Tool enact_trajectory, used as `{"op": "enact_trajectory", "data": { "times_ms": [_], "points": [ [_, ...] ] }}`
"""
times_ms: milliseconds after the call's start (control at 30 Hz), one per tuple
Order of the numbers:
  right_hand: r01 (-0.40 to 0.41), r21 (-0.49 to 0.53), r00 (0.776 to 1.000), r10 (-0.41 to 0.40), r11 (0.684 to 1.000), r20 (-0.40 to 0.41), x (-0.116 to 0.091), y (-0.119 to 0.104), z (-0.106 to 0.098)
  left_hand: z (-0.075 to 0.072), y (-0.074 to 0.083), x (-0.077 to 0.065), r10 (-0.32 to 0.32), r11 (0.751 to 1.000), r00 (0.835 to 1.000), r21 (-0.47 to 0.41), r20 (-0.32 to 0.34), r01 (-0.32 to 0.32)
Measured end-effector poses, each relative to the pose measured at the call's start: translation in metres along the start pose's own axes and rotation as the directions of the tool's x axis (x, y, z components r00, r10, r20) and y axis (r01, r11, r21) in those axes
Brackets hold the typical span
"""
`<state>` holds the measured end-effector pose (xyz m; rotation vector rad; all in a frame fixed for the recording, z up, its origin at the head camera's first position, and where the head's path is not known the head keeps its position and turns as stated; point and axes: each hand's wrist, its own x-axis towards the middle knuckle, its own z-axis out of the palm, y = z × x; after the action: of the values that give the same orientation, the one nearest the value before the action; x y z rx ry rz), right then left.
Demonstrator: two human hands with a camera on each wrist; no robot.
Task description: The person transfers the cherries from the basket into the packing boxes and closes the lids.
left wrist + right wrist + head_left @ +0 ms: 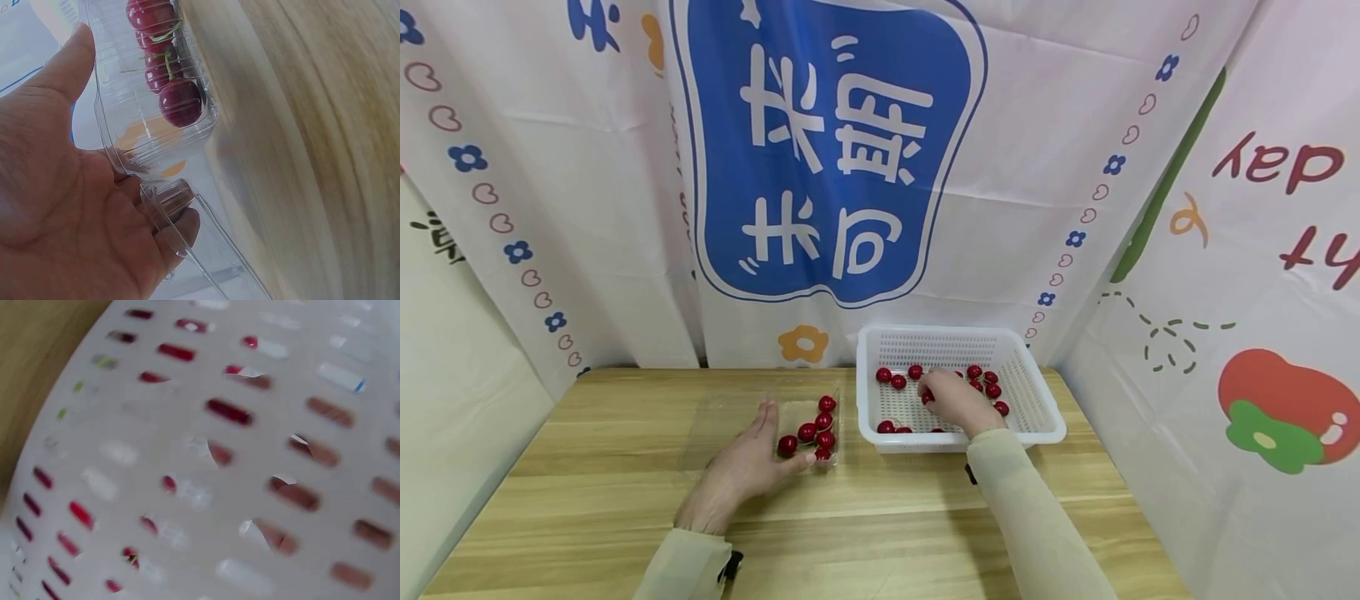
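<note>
A clear plastic box (794, 413) with several red cherries (807, 432) stands on the table, its clear lid (721, 421) folded out to the left. My left hand (741, 468) holds the box, thumb along the near side. In the left wrist view, two bent fingers hook in by the hinge between box and lid. Over in the white basket (1052, 427), my right hand (958, 403) reaches down with its fingertips around a cherry (928, 398). The right wrist view meets the slotted basket wall (125, 487), which mostly hides that hand.
More cherries (975, 372) lie spread about the basket floor, some with thin stems. The wooden table (865, 533) backs onto a printed cloth (1000, 208) hanging close behind the basket. Another cloth (1157, 400) hangs along the right side.
</note>
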<state>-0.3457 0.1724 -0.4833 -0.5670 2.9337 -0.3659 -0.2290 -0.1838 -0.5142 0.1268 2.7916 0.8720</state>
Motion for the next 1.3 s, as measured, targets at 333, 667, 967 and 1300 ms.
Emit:
{"op": "enact_trajectory", "data": {
  "times_ms": [333, 667, 967, 1300],
  "points": [
    [0.096, -0.001, 0.994, -0.096, 0.995, -0.059, 0.003, -0.02, -0.01, 0.001, -0.001, 0.0, -0.002, 1.0, 1.0, -0.003, 0.001, 0.002],
    [0.138, -0.009, 0.984, -0.138, 0.99, -0.111, 0.002, -0.042, -0.014, 0.001, -0.001, 0.001, -0.002, 1.0, 1.0, 0.0, 0.005, 0.002],
    [0.211, 0.04, 0.965, -0.201, 0.977, -0.167, -0.001, -0.062, -0.018, 0.0, -0.002, 0.001, -0.007, 1.0, 1.0, 0.003, 0.009, 0.007],
    [0.281, 0.02, 0.935, -0.269, 0.959, -0.233, -0.001, -0.082, -0.015, 0.0, 0.0, 0.002, -0.006, 1.0, 1.0, 0.012, 0.004, 0.006]
  ]
}}
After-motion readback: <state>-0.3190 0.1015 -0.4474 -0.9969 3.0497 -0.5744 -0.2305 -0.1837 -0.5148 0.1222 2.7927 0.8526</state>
